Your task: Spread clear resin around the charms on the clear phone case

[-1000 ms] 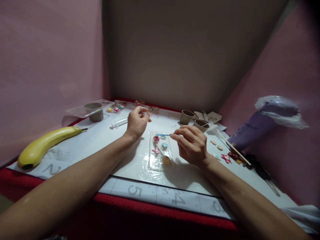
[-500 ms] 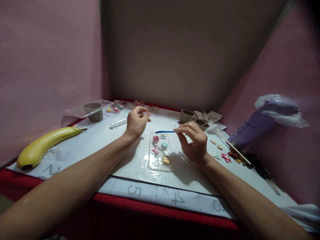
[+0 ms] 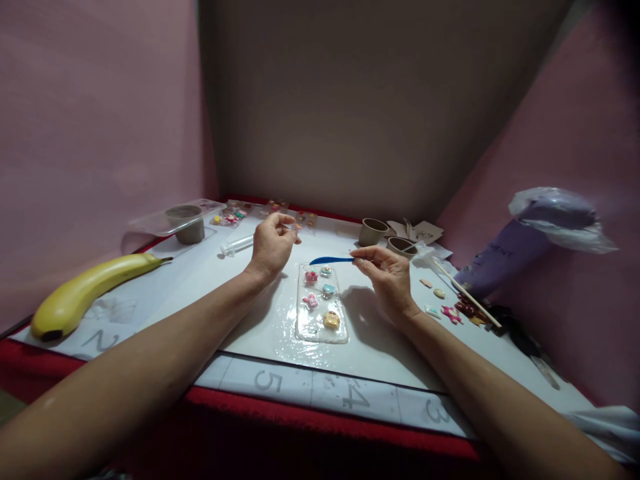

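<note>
A clear phone case point(image 3: 306, 328) lies on a glossy patch of the white board. Several small charms sit on it, among them a pink rabbit-like one point(image 3: 311, 302), a blue cup-like one point(image 3: 328, 289) and a yellow one point(image 3: 331, 320). My right hand point(image 3: 387, 270) pinches the handle end of a blue plastic knife point(image 3: 332, 261), whose blade points left just above the far edge of the case. To the upper left of the case, my left hand point(image 3: 273, 247) is closed in a pinch. Whatever its fingertips hold is too small to make out.
A fake banana point(image 3: 95, 287) lies at the left. Behind my left hand are a clear syringe point(image 3: 236, 246), a grey cup point(image 3: 187, 227) and charm packs point(image 3: 233, 213). On the right are two cups point(image 3: 373, 231), loose charms point(image 3: 451, 314), a wooden stick point(image 3: 470, 295) and a purple bag point(image 3: 505, 250).
My right hand has shifted slightly and turned, and its fingers sit closer together on the knife. More of the blade shows. My left hand has hardly moved.
</note>
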The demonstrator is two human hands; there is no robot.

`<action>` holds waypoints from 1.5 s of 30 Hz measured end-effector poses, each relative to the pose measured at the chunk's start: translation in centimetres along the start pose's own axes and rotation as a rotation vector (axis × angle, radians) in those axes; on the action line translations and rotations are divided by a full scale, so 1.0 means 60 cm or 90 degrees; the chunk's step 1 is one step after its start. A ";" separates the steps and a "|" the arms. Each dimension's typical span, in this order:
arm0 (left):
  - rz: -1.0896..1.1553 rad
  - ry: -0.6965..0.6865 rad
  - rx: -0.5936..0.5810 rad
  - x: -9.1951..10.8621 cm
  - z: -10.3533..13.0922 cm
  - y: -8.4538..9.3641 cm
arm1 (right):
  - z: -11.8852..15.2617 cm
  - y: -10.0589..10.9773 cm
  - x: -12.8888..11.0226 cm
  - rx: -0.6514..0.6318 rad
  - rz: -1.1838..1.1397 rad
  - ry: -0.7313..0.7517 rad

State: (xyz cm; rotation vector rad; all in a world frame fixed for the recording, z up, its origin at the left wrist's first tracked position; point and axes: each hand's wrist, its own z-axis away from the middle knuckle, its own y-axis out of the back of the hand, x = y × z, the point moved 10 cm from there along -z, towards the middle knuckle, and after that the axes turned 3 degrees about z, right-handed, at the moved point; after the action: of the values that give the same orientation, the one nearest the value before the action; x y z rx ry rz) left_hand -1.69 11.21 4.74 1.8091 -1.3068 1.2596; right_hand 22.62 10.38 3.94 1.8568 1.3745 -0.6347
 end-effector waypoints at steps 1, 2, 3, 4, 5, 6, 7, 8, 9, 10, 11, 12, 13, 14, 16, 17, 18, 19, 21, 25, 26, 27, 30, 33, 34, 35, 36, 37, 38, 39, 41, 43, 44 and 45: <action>0.000 -0.003 0.000 0.000 0.000 0.000 | -0.001 0.000 0.006 -0.001 -0.006 -0.012; -0.002 -0.005 0.000 0.000 0.000 0.000 | -0.002 0.000 0.010 -0.002 -0.010 -0.019; -0.004 -0.006 0.000 0.000 0.000 0.000 | -0.002 0.000 0.012 0.000 -0.011 -0.021; -0.006 -0.004 -0.001 -0.001 0.000 0.000 | -0.003 0.001 0.013 0.003 -0.011 -0.020; -0.008 -0.001 -0.001 -0.002 0.000 0.000 | -0.003 0.002 0.012 0.008 -0.011 -0.018; -0.009 0.001 -0.001 -0.003 0.000 -0.001 | -0.004 0.003 0.011 0.014 -0.009 -0.015; -0.012 0.001 -0.001 -0.003 -0.001 0.000 | -0.004 0.005 0.009 0.021 -0.008 -0.013; -0.015 0.000 0.000 -0.003 -0.001 0.000 | -0.005 0.006 0.007 0.026 -0.004 -0.011; -0.018 -0.001 -0.001 -0.003 -0.001 0.000 | -0.005 0.006 0.005 0.029 0.001 -0.009; -0.020 -0.004 -0.001 -0.003 -0.001 0.000 | -0.005 0.006 0.003 0.028 0.008 -0.007; -0.020 -0.007 -0.001 -0.003 -0.001 0.000 | -0.005 0.006 0.002 0.026 0.016 -0.004; -0.019 -0.008 -0.002 -0.003 -0.001 0.000 | -0.005 0.005 0.001 0.024 0.022 0.000; -0.017 -0.008 -0.002 -0.003 -0.001 0.000 | -0.005 0.004 0.000 0.021 0.027 0.003; -0.013 -0.007 -0.002 -0.003 -0.001 -0.001 | -0.005 0.004 0.000 0.019 0.030 0.005; -0.006 -0.006 -0.001 -0.003 -0.001 -0.001 | -0.005 0.005 0.000 0.021 0.030 0.008; -0.004 -0.006 -0.001 -0.002 -0.001 -0.001 | -0.005 0.006 0.000 0.021 0.028 0.007; -0.003 -0.006 -0.002 -0.002 0.000 -0.001 | -0.005 0.006 0.001 0.020 0.027 0.004; -0.002 -0.006 -0.002 -0.001 0.000 -0.001 | -0.005 0.006 0.002 0.020 0.027 0.002; 0.000 -0.005 -0.004 0.000 0.000 -0.002 | -0.005 0.006 0.002 0.019 0.028 -0.004; 0.005 -0.002 -0.002 0.000 0.000 -0.002 | -0.004 0.007 0.002 0.026 0.015 -0.007; 0.007 -0.002 -0.001 0.000 -0.001 -0.002 | -0.004 0.007 0.002 0.028 0.012 -0.007; 0.008 -0.002 0.000 0.000 -0.001 -0.001 | -0.004 0.008 0.002 0.029 0.009 -0.007; 0.015 -0.004 0.001 0.000 -0.001 -0.001 | -0.004 0.008 0.002 0.030 0.007 -0.005; 0.011 -0.004 0.000 0.001 -0.001 -0.002 | -0.004 0.008 0.002 0.030 0.004 -0.004; 0.007 -0.004 -0.001 0.001 -0.001 -0.002 | -0.005 0.009 0.002 0.031 0.003 -0.001; 0.005 -0.003 -0.002 0.001 -0.001 -0.002 | -0.005 0.009 0.001 0.033 0.003 0.003; 0.004 -0.002 -0.001 0.001 -0.001 -0.002 | -0.005 0.010 -0.001 0.034 0.003 0.009; 0.004 -0.002 0.000 0.001 0.000 -0.002 | -0.005 0.010 -0.002 0.037 0.003 0.013; 0.004 -0.002 0.001 0.001 0.000 -0.001 | -0.005 0.011 -0.002 0.039 0.002 0.015; 0.005 -0.002 0.002 0.001 0.000 -0.001 | -0.005 0.011 -0.001 0.040 0.001 0.014; 0.007 0.000 0.003 0.001 0.000 -0.001 | -0.005 0.010 0.002 0.039 -0.001 0.008; 0.009 0.003 0.003 0.001 0.000 -0.001 | -0.006 0.009 0.004 0.035 -0.003 0.005; 0.008 0.004 0.003 0.001 0.000 -0.001 | -0.007 0.008 0.005 0.033 -0.003 0.005; 0.006 0.004 0.002 0.001 0.000 -0.001 | -0.007 0.008 0.006 0.033 -0.003 0.005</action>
State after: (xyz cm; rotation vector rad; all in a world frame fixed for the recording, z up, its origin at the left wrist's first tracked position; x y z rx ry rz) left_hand -1.61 11.22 4.79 1.8016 -1.3120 1.2724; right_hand 23.18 10.83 4.07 1.8981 1.3798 -0.6723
